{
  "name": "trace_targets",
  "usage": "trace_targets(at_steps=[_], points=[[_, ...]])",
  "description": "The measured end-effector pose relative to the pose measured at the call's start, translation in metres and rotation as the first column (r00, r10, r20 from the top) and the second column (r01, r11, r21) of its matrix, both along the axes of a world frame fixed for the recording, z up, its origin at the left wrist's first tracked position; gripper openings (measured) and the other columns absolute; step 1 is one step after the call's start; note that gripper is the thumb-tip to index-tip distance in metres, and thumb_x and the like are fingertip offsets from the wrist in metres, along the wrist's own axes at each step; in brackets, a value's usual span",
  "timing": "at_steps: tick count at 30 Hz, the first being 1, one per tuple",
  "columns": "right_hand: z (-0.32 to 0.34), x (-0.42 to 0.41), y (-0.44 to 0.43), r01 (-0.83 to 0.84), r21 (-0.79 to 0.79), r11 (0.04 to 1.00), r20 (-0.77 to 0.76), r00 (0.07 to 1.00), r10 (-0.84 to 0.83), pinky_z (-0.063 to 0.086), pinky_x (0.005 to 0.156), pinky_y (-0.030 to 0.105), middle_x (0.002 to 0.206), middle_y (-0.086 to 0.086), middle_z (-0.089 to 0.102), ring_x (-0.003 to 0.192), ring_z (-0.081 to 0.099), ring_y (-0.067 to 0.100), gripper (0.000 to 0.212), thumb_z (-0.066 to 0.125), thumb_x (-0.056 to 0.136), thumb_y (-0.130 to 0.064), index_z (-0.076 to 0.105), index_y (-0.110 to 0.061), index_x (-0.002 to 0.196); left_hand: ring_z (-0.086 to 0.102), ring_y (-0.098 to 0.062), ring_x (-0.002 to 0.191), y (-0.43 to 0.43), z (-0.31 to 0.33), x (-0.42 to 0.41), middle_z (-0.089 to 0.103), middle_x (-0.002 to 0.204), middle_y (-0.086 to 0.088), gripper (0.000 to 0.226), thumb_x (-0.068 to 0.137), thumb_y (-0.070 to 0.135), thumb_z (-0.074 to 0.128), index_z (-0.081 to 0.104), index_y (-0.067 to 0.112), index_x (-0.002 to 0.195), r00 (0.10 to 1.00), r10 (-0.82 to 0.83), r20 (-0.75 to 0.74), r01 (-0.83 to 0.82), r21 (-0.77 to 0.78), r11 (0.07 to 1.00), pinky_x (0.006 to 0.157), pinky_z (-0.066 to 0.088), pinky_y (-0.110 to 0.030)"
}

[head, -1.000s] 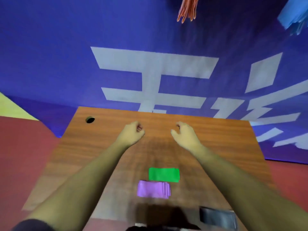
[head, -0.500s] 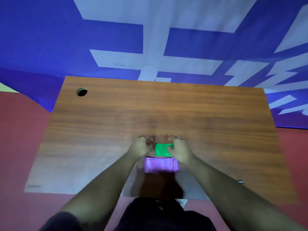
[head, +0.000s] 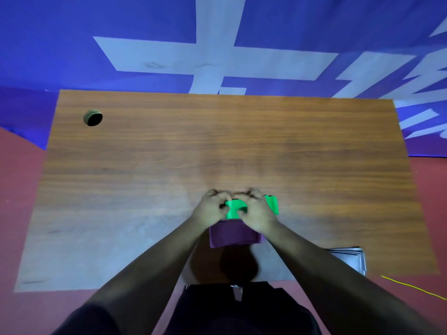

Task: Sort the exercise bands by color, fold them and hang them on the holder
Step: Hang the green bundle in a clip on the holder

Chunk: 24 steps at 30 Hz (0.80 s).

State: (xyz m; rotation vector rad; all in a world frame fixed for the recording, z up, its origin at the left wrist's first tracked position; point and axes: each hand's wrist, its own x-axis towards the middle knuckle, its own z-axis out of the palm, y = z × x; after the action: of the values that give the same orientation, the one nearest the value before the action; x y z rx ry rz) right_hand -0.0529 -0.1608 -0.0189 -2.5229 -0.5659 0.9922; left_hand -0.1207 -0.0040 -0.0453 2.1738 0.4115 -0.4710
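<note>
The green band (head: 232, 212) is gripped by both hands on the wooden worktop (head: 145, 177). The left hand (head: 209, 210) is curled round its left end, and the right hand (head: 256, 213) is curled over its middle, so that only its right end is seen past the knuckles. The folded purple band (head: 232, 235) is laid just beside the green band, on the side nearer to the person, partly under the wrists. A round hole (head: 92, 118) is seen well apart from the green band, far to the left. A dark flat object (head: 350, 258) is placed to the right of the green band, at the near edge.
</note>
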Motion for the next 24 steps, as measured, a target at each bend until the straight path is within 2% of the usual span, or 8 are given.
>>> trace_targets(at_steps=[4,7,11,14,16,19,22,24], points=[[-0.001,0.0,-0.001,0.0,0.016,1.0,0.02,1.0,0.0,0.024,0.114,0.023,0.126,0.01,0.047,0.131,0.039,0.023,0.048,0.066,0.08,-0.021,0.063,-0.028,0.128,0.058,-0.027,0.101,0.0,-0.009,0.004,0.053,0.102,-0.009,0.024,0.079,0.012,0.068,0.067,0.018,0.103,1.0,-0.019,-0.016,0.02,0.029,0.999,0.096,0.043,-0.025],[-0.004,0.003,0.0,-0.016,0.035,0.999,0.044,0.999,0.014,0.029,0.113,0.029,0.12,0.008,0.046,0.126,0.041,0.025,0.038,0.069,0.08,-0.027,0.066,-0.03,0.118,0.059,-0.03,0.097,-0.001,-0.011,0.006,0.05,0.097,-0.002,0.021,0.076,0.011,0.068,0.066,0.02,0.096,1.0,-0.016,0.013,0.015,0.028,1.0,0.096,0.046,-0.034],[0.002,0.012,-0.002,-0.078,0.025,0.997,0.093,0.993,0.076,0.03,0.102,0.028,0.114,0.003,0.048,0.116,0.041,0.022,0.025,0.07,0.083,-0.025,0.07,-0.027,0.108,0.056,-0.019,0.091,-0.004,-0.002,0.011,0.049,0.098,0.0,0.027,0.075,0.003,0.069,0.063,0.028,0.084,1.0,0.018,0.025,-0.017,-0.041,0.999,0.092,0.047,-0.028],[0.02,0.027,-0.003,-0.11,0.062,0.992,0.095,0.99,0.104,0.035,0.096,0.031,0.101,-0.004,0.057,0.107,0.048,0.023,0.016,0.07,0.081,-0.021,0.072,-0.023,0.097,0.054,-0.021,0.097,-0.004,0.013,0.02,0.053,0.098,-0.005,0.025,0.071,0.015,0.072,0.062,0.035,0.084,0.996,0.024,0.085,-0.019,-0.06,0.998,0.095,0.045,-0.031],[0.045,0.042,-0.005,-0.095,0.104,0.99,0.043,0.995,0.091,0.038,0.091,0.032,0.089,-0.006,0.059,0.097,0.055,0.019,0.011,0.068,0.081,-0.018,0.071,-0.02,0.091,0.051,-0.022,0.099,-0.003,0.034,0.029,0.051,0.097,-0.005,0.02,0.072,0.023,0.073,0.065,0.032,0.088,0.993,0.013,0.114,-0.004,-0.076,0.997,0.093,0.04,-0.026],[0.095,0.067,-0.008,-0.015,0.217,0.976,-0.135,0.99,0.046,0.04,0.063,0.027,0.065,-0.006,0.054,0.06,0.048,0.008,0.01,0.066,0.083,-0.005,0.066,-0.015,0.083,0.05,-0.012,0.095,0.0,0.08,0.047,0.051,0.098,-0.004,0.017,0.079,0.014,0.074,0.067,0.017,0.093,0.982,-0.011,0.188,0.037,-0.132,0.991,0.085,0.035,-0.015],[0.157,0.091,-0.016,-0.015,0.338,0.941,-0.14,0.988,0.066,0.039,0.059,0.025,0.064,-0.006,0.055,0.056,0.047,0.003,0.028,0.066,0.081,0.004,0.06,-0.022,0.071,0.047,0.004,0.072,-0.003,0.147,0.066,0.054,0.085,0.003,0.012,0.086,0.009,0.068,0.059,0.017,0.091,0.977,-0.024,0.213,0.075,-0.238,0.968,0.07,0.037,-0.013],[0.197,0.104,-0.019,-0.027,0.414,0.91,-0.139,0.986,0.093,0.038,0.055,0.018,0.064,-0.006,0.055,0.053,0.047,-0.002,0.026,0.066,0.082,0.006,0.06,-0.018,0.073,0.045,0.004,0.065,-0.004,0.189,0.076,0.052,0.077,0.005,0.016,0.088,0.005,0.065,0.055,0.017,0.087,0.967,-0.014,0.256,0.085,-0.268,0.96,0.064,0.037,-0.016]])
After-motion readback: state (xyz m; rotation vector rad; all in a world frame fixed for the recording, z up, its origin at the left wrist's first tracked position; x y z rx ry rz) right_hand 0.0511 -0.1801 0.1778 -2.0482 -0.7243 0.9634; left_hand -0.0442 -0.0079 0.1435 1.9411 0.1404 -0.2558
